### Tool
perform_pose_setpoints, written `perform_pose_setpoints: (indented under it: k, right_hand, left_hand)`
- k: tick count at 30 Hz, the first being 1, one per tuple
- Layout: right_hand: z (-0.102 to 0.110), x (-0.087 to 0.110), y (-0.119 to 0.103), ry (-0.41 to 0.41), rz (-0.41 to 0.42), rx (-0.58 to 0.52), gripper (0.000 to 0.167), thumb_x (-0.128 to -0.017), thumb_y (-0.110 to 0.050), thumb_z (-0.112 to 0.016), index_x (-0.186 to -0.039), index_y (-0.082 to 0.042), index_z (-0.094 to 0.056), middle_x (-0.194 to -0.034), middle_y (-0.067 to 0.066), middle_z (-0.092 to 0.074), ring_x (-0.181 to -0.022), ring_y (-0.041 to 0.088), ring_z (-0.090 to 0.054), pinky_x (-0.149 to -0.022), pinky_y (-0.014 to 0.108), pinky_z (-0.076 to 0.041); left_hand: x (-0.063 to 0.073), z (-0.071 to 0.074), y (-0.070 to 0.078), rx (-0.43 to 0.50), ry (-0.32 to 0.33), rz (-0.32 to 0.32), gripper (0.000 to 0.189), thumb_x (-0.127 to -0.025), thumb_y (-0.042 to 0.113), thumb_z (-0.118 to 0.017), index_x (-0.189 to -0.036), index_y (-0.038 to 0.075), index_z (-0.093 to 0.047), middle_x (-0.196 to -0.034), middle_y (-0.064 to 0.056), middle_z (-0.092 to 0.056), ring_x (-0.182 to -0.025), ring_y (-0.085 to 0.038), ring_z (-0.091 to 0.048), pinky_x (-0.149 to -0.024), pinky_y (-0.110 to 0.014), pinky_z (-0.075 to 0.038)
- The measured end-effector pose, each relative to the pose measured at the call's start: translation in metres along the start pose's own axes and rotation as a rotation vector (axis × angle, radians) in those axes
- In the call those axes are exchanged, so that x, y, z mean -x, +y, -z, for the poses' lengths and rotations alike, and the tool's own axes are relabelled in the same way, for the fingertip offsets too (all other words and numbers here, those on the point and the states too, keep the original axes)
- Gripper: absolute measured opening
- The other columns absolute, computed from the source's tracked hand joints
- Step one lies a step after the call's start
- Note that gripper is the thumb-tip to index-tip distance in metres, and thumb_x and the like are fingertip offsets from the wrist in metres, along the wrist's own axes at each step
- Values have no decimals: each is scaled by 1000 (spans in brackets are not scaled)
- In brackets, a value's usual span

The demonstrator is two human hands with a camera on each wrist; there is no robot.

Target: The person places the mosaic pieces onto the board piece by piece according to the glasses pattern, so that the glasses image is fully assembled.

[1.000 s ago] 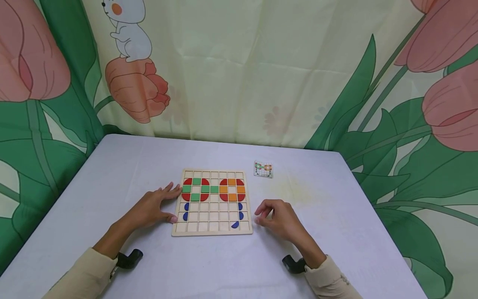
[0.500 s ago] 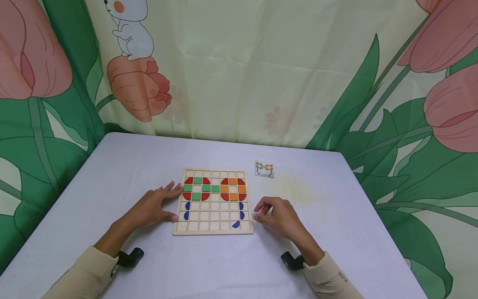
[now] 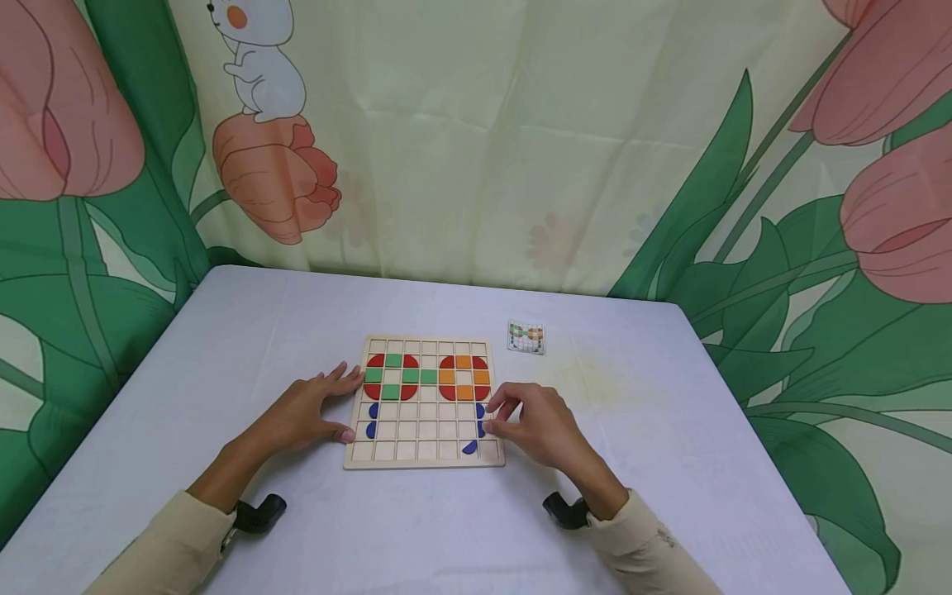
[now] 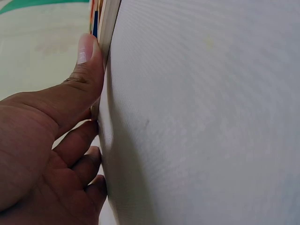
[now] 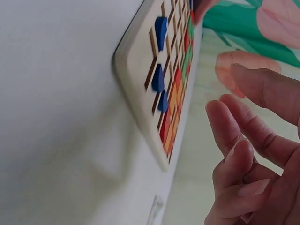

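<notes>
A square wooden grid board [image 3: 424, 464] lies on the table with coloured pieces in its cells. My left hand [image 3: 301, 417] rests against the board's left edge, fingers extended, thumb [image 4: 86, 65] on the rim. My right hand [image 3: 539, 421] hovers by the right side, fingertips over the edge near the blue half-round pieces [image 3: 480, 409]. In the right wrist view its fingers are loosely bent, thumb and forefinger apart, with nothing between them. A tilted blue half-round piece [image 3: 469, 447] sits in the bottom row. More blue half-rounds [image 3: 371, 430] lie at left.
Red corner pieces with green squares [image 3: 429, 376] and orange squares [image 3: 464, 362] form two rings on the board's upper part. A small pattern card [image 3: 526, 336] lies beyond the board's upper right corner. A white cloth [image 3: 416, 537] covers the table; a printed curtain [image 3: 476, 165] hangs behind.
My right hand has moved left and slightly up, from beside the board to over its right edge. The left hand stays against the board, and the pieces have not visibly moved.
</notes>
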State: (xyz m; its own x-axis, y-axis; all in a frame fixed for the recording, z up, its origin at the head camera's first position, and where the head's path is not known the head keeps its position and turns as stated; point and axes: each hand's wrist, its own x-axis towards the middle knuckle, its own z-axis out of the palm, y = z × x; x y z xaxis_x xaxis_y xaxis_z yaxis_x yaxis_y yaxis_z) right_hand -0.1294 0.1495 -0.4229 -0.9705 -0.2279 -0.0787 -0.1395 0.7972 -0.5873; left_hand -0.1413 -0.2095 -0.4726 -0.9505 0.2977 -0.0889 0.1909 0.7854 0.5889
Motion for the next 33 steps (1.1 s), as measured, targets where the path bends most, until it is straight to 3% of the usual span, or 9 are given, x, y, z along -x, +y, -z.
perform_pose_setpoints:
  k: [6, 17, 24, 33]
  right_hand:
    - [-10, -3, -18, -48, 96, -2, 16, -87, -23, -90, -97, -20, -77, -77, -12, -67, -65, 14, -54, -58, 27, -42]
    - [-28, -12, -51, -112, 179, 5, 19, -85, -26, -91, -98, -22, -77, -78, -15, -68, -63, 11, -58, -59, 27, -44]
    - [-40, -18, -68, -130, 227, 11, 20, -85, -25, -92, -99, -21, -78, -78, -16, -68, -78, 7, -61, -63, 25, -46]
    - [-54, -23, -83, -168, 280, 36, 20, -83, -22, -93, -99, -22, -81, -78, -15, -71, -91, 15, -70, -69, 22, -48]
  left_hand:
    - [0, -1, 0, 4, 3, -2, 104, -72, 31, -97, -160, 13, -46, -169, -29, -33, -150, -68, -28, -121, -78, -26]
    - [0, -1, 1, 5, 1, -1, 104, -72, 32, -97, -160, 13, -46, -169, -28, -33, -150, -67, -28, -121, -76, -29]
    - [-1, -1, 1, -6, -4, 9, 102, -74, 34, -96, -161, 15, -46, -169, -28, -32, -149, -69, -28, -119, -79, -28]
    - [-1, -1, 0, -9, -6, 12, 101, -74, 36, -95, -161, 16, -46, -169, -28, -32, -149, -69, -28, -118, -77, -33]
